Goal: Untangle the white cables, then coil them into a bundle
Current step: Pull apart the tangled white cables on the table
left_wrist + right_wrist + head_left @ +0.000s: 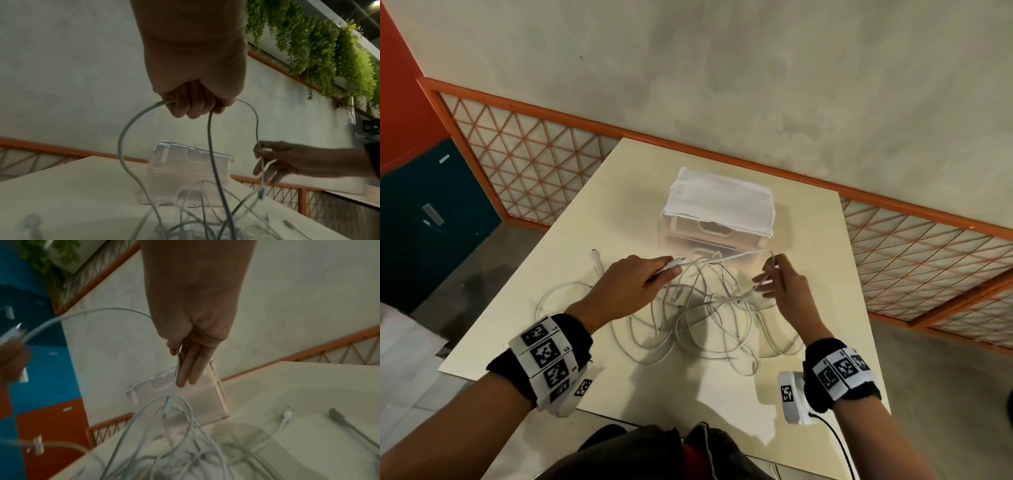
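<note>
the tangle of thin white rubber-sheathed cables [702, 318] lies in loose crossing loops in the middle of the pale cream worktop [825, 240], with several strands lifted off it. the left hand [630, 291] is curled round a raised strand near a plug end, and more strands hang from the fist. the right hand [784, 284] pinches another strand between thumb and forefinger, its other fingers straight.

the likely trouble is pulling the two hands apart while the lifted strands still pass through other loops: that would draw the crossings into a tight knot. a plug could also snag in a loop, and a hard tug might drag the whole heap toward the near edge.

just behind the heap stands a clear plastic box [709, 236] with a white folded cloth [719, 202] on top, close enough for a swinging strand to catch. a loose plug end [595, 254] lies to the left, apart from the heap.
</note>
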